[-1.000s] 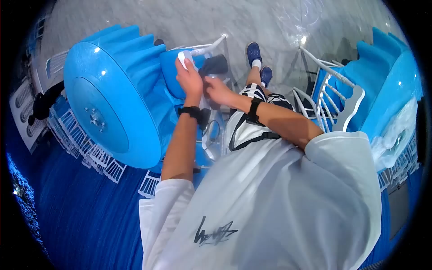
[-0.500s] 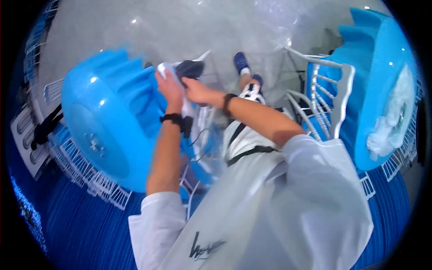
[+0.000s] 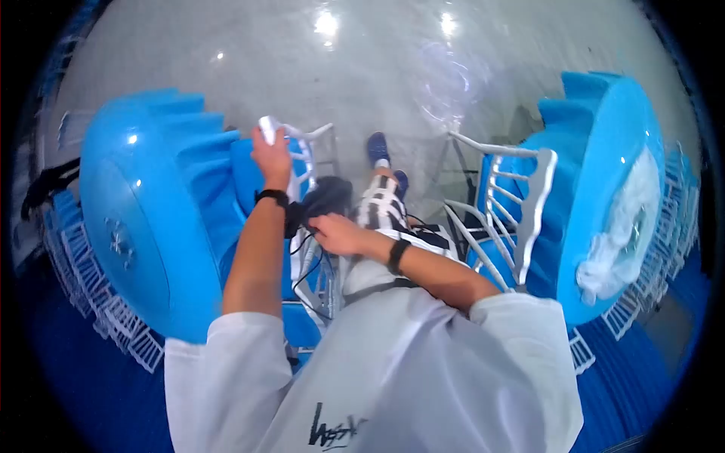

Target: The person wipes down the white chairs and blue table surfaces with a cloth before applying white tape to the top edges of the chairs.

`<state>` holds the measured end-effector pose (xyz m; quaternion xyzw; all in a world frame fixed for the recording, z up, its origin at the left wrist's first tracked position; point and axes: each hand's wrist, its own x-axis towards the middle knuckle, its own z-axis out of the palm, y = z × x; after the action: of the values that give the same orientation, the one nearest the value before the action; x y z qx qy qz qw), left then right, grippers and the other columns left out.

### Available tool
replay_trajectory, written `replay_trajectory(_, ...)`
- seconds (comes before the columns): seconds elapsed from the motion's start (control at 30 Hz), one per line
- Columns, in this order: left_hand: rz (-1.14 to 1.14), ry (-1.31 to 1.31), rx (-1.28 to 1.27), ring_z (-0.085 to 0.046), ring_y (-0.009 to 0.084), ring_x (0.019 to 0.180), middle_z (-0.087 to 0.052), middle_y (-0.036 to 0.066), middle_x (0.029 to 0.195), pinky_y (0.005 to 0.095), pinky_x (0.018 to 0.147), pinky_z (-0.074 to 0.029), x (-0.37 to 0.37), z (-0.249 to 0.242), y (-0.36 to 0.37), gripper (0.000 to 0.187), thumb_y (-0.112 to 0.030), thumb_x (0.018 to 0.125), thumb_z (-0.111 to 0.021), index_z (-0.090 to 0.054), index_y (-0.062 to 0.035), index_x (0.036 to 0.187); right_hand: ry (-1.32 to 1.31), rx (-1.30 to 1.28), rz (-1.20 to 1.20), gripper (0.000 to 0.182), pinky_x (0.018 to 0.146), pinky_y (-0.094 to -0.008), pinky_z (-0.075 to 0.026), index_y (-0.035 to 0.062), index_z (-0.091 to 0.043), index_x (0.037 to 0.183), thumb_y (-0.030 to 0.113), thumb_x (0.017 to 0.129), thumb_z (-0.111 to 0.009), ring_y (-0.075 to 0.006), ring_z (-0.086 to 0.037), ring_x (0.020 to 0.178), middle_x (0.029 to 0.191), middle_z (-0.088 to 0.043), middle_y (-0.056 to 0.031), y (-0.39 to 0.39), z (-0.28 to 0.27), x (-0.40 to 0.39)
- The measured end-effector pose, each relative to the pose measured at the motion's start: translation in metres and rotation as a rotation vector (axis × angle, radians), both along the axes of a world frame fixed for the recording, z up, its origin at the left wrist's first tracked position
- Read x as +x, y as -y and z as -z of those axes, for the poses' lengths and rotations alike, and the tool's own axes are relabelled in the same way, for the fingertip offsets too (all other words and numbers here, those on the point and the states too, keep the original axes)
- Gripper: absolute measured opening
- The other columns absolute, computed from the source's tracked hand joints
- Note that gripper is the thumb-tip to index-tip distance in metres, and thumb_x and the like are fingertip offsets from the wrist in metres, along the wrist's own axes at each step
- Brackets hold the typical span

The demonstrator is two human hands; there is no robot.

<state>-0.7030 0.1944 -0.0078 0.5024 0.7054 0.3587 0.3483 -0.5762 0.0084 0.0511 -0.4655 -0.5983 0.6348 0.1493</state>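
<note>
My left hand (image 3: 272, 160) is wrapped round a small white object (image 3: 267, 128) whose top shows above the fingers, beside the blue-covered table on the left. Lower and to the right, my right hand (image 3: 337, 233) is closed on a dark grey cloth (image 3: 327, 198), which hangs between my two arms. A thin black cable (image 3: 300, 279) loops down below the cloth. White chair parts (image 3: 306, 155) stand just right of my left hand.
A round table with a blue pleated cover (image 3: 155, 219) stands at left, another (image 3: 596, 166) at right with crumpled clear plastic (image 3: 623, 226) on top. A white chair (image 3: 532, 211) leans by the right table. More white chairs (image 3: 124, 325) stand behind on blue carpet.
My hands have moved apart: the left holds the white object higher, the right has come down with the dark cloth. The view has shifted, and both tables appear further left.
</note>
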Motion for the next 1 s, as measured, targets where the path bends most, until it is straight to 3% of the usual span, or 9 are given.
replay_trajectory(0.07,0.014,-0.064,-0.007,-0.076,0.0332,0.083,-0.075,0.020,0.099,0.0432,0.075,-0.059,-0.009,0.009,0.000,0.044,-0.024,0.088,-0.077,-0.060,-0.0012,0.122,-0.092,0.028,0.115,0.046,0.095,-0.0571,-0.051,-0.0051,-0.057,0.134,0.010,0.091,-0.054,-0.0515,-0.064,0.107,0.110,-0.068,-0.0334,0.023,0.028,-0.018)
replay_trajectory(0.1,0.007,-0.050,-0.041,-0.076,0.0353,0.083,-0.075,0.021,0.098,0.0440,0.075,-0.059,-0.001,-0.001,0.001,0.045,-0.025,0.087,-0.077,-0.061,-0.0020,0.121,-0.099,0.009,0.145,0.041,0.094,-0.0571,-0.050,-0.0058,-0.058,0.128,0.009,0.090,-0.055,-0.0521,-0.063,0.107,0.109,-0.067,-0.0338,0.024,0.029,-0.019)
replay_trajectory(0.17,-0.023,-0.007,-0.036,-0.076,0.0339,0.082,-0.075,0.020,0.098,0.0431,0.075,-0.059,-0.001,0.003,0.000,0.042,-0.023,0.089,-0.075,-0.061,-0.0010,0.121,-0.149,-0.006,0.232,0.031,0.092,-0.0577,-0.049,-0.0059,-0.058,0.117,0.006,0.089,-0.054,-0.0534,-0.061,0.108,0.108,-0.065,-0.0348,0.026,0.033,-0.026)
replay_trajectory(0.37,-0.024,0.114,-0.017,-0.076,0.0253,0.072,-0.076,0.017,0.102,0.0388,0.069,-0.059,0.013,-0.018,0.002,0.038,-0.021,0.096,-0.071,-0.060,0.0017,0.125,-0.211,-0.014,0.395,0.038,0.102,-0.0522,-0.045,-0.0039,-0.050,0.129,-0.003,0.092,-0.050,-0.0518,-0.050,0.125,0.133,-0.055,-0.0296,0.002,0.027,-0.029)
replay_trajectory(0.47,-0.028,0.041,-0.057,-0.075,0.0312,0.084,-0.075,0.019,0.104,0.0411,0.074,-0.058,0.011,-0.018,0.001,0.037,-0.026,0.099,-0.068,-0.061,-0.0001,0.124,-0.208,0.236,0.600,0.049,0.113,-0.0489,-0.040,-0.0035,-0.049,0.141,-0.002,0.091,-0.051,-0.0496,-0.044,0.136,0.145,-0.050,-0.0306,-0.021,0.043,-0.044)
replay_trajectory(0.6,0.011,-0.100,-0.019,-0.071,0.0373,0.097,-0.074,0.021,0.106,0.0446,0.083,-0.054,0.011,-0.024,0.000,0.037,-0.030,0.100,-0.066,-0.062,-0.0006,0.123,-0.200,0.254,0.605,0.055,0.118,-0.0476,-0.038,-0.0023,-0.048,0.146,-0.002,0.090,-0.050,-0.0472,-0.043,0.141,0.153,-0.046,-0.0294,-0.059,0.092,-0.050)
replay_trajectory(0.7,0.017,-0.114,-0.029,-0.069,0.0363,0.095,-0.074,0.020,0.106,0.0446,0.084,-0.052,0.015,-0.031,0.004,0.036,-0.029,0.100,-0.066,-0.062,-0.0003,0.122,-0.356,0.332,0.679,0.054,0.119,-0.0471,-0.038,-0.0034,-0.049,0.144,-0.002,0.090,-0.051,-0.0466,-0.042,0.143,0.154,-0.045,-0.0309,-0.094,0.102,-0.046)
replay_trajectory(0.87,0.018,-0.108,-0.046,-0.069,0.0316,0.098,-0.074,0.019,0.111,0.0435,0.086,-0.052,0.016,-0.030,0.004,0.034,-0.027,0.102,-0.063,-0.065,0.0001,0.123,-0.252,0.359,0.613,0.051,0.118,-0.0472,-0.040,-0.0031,-0.051,0.141,-0.002,0.090,-0.051,-0.0466,-0.043,0.142,0.153,-0.047,-0.0279,-0.130,0.146,-0.045)
replay_trajectory(1.0,0.026,-0.125,-0.032,-0.069,0.0295,0.098,-0.074,0.018,0.110,0.0422,0.086,-0.053,0.014,-0.023,0.003,0.032,-0.025,0.103,-0.062,-0.066,0.0006,0.122,-0.261,0.279,0.620,0.043,0.111,-0.0493,-0.043,-0.0020,-0.056,0.133,0.001,0.091,-0.052,-0.0470,-0.051,0.133,0.144,-0.055,-0.0275,-0.152,0.133,-0.038)
